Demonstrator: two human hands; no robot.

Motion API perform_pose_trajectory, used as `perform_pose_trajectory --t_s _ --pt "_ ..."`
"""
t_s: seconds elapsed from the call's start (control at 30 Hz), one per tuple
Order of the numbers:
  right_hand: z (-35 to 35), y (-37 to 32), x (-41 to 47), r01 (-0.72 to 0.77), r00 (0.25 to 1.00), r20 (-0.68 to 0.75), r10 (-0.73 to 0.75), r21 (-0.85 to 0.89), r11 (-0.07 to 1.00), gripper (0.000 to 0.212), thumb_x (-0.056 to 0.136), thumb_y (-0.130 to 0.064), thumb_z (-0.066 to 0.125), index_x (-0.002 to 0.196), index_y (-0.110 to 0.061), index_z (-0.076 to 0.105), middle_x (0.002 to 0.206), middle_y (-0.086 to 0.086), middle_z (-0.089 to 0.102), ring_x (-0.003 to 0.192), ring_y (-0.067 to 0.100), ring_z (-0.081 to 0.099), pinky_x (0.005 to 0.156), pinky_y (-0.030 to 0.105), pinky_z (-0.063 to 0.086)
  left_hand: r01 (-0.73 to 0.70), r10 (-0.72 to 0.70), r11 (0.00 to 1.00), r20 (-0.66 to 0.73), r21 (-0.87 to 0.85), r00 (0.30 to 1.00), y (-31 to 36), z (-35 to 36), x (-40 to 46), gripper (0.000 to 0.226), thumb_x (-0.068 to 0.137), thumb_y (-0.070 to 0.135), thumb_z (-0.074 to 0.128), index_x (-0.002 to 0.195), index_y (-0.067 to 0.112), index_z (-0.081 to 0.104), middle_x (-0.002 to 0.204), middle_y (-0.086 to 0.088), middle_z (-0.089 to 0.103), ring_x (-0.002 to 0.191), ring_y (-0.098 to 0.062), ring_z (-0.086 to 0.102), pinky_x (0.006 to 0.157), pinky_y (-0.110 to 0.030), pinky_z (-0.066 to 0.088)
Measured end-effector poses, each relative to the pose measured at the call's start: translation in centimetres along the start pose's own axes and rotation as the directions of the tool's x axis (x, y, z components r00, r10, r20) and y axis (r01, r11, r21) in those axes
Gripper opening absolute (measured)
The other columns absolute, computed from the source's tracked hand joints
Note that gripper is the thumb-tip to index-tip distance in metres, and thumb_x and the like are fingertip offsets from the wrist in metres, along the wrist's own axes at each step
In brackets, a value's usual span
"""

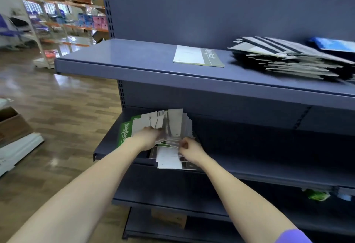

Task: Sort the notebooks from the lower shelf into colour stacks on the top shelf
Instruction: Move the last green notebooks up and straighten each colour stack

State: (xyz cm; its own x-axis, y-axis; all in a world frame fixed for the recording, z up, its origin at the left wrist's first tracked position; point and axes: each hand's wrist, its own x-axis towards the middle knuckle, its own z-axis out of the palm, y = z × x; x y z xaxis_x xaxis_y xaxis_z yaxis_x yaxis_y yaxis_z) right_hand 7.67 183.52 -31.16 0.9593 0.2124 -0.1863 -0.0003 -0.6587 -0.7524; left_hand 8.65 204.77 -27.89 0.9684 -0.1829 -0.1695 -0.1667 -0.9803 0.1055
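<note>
A loose pile of notebooks (pixel 172 125) lies on the lower shelf (pixel 269 168), mostly white and grey covers, with a bright green one (pixel 125 132) at its left. My left hand (pixel 147 138) reaches into the pile and holds several of its notebooks up. My right hand (pixel 190 149) pinches the edge of a notebook in the pile's front part. On the top shelf (pixel 124 58) lie a single grey-green and white notebook (pixel 197 56), a fanned stack of dark notebooks (pixel 292 58) and a blue notebook (pixel 334 44) at the far right.
The shelf unit has a dark back panel (pixel 211 6). Below are further shelves with a cardboard box (pixel 169 218) and green and blue items (pixel 317 194). A wooden floor, a box (pixel 11 125) and distant stocked racks (pixel 63 14) lie to the left.
</note>
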Motion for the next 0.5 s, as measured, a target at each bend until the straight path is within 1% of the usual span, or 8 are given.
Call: perform_pose_trajectory --t_s 0.07,0.13,0.17,0.23,0.3,0.37,0.43,0.5 --pt "-0.7 0.1 -0.3 -0.014 1.000 0.000 0.014 0.024 1.000 0.019 0.094 -0.018 0.054 0.112 -0.014 0.060 0.102 0.005 0.065 0.091 0.023 0.064 0.079 0.041 0.055 -0.025 0.025 0.999 -0.009 -0.035 1.000 1.2 -0.6 -0.2 0.060 0.093 -0.001 0.046 0.144 0.031 0.044 0.135 -0.010 0.058 0.117 -0.031 0.057 0.090 -0.037 0.052" --pt "-1.2 -0.3 -0.7 -0.060 0.998 -0.003 0.062 0.203 0.977 0.024 0.100 -0.014 0.047 0.119 -0.006 0.060 0.091 0.009 0.064 0.078 0.021 0.062 0.070 0.039 0.056 -0.037 0.037 0.999 -0.020 -0.010 0.999 3.2 -1.2 -0.4 0.063 0.088 -0.006 0.047 0.142 0.026 0.047 0.131 -0.012 0.060 0.116 -0.031 0.057 0.086 -0.035 0.051" --pt "-1.5 -0.6 -1.1 -0.099 0.995 0.022 0.098 0.342 0.934 0.024 0.104 -0.015 0.044 0.119 -0.003 0.059 0.084 0.010 0.061 0.071 0.020 0.059 0.065 0.035 0.054 -0.046 0.046 0.999 -0.031 0.012 0.998 4.4 -1.5 -0.6 0.064 0.087 -0.005 0.049 0.143 0.025 0.045 0.129 -0.013 0.060 0.114 -0.031 0.057 0.084 -0.036 0.051" --pt "-2.0 -1.0 -1.9 -0.171 0.985 0.076 0.155 0.554 0.815 0.030 0.108 -0.030 0.041 0.109 -0.007 0.060 0.083 0.014 0.063 0.070 0.023 0.063 0.070 0.034 0.057 -0.096 0.098 0.995 -0.049 0.035 0.994 6.7 -2.0 -1.1 0.061 0.088 0.003 0.054 0.144 0.024 0.043 0.124 -0.013 0.061 0.109 -0.031 0.059 0.080 -0.037 0.051" --pt "-2.4 -0.7 -2.4 -0.219 0.974 0.101 0.204 0.660 0.719 0.048 0.107 -0.047 0.036 0.100 -0.008 0.063 0.090 0.019 0.071 0.078 0.029 0.071 0.078 0.039 0.061 -0.175 0.173 0.984 -0.074 -0.033 0.982 8.6 -2.0 -1.5 0.046 0.088 0.011 0.056 0.133 0.020 0.051 0.114 -0.012 0.066 0.100 -0.030 0.062 0.077 -0.036 0.051" --pt "-2.7 0.0 -2.7 -0.249 0.960 0.118 0.253 0.769 0.589 0.062 0.105 -0.055 0.032 0.097 -0.004 0.067 0.092 0.020 0.074 0.083 0.033 0.073 0.077 0.043 0.061 -0.251 0.235 0.958 -0.122 -0.141 0.964 10.3 -1.7 -1.9 0.033 0.086 0.016 0.056 0.119 0.015 0.057 0.106 -0.011 0.069 0.095 -0.031 0.065 0.075 -0.035 0.052" --pt "-3.0 0.5 -3.2 -0.270 0.943 0.140 0.303 0.851 0.450 0.054 0.105 -0.050 0.038 0.105 -0.004 0.066 0.094 0.019 0.074 0.086 0.033 0.072 0.073 0.046 0.060 -0.291 0.268 0.929 -0.129 -0.228 0.955 11.9 -1.2 -2.5 0.031 0.086 0.020 0.058 0.116 0.011 0.059 0.105 -0.011 0.070 0.095 -0.029 0.067 0.078 -0.038 0.055" --pt "-3.2 1.0 -3.6 -0.289 0.925 0.141 0.352 0.863 0.414 0.032 0.104 -0.029 0.050 0.117 -0.004 0.065 0.096 0.016 0.074 0.084 0.030 0.072 0.067 0.044 0.061 -0.311 0.296 0.907 -0.094 -0.285 0.951 12.6 -0.4 -2.7 0.029 0.086 0.025 0.062 0.112 0.011 0.063 0.103 -0.009 0.071 0.093 -0.027 0.067 0.078 -0.037 0.055"
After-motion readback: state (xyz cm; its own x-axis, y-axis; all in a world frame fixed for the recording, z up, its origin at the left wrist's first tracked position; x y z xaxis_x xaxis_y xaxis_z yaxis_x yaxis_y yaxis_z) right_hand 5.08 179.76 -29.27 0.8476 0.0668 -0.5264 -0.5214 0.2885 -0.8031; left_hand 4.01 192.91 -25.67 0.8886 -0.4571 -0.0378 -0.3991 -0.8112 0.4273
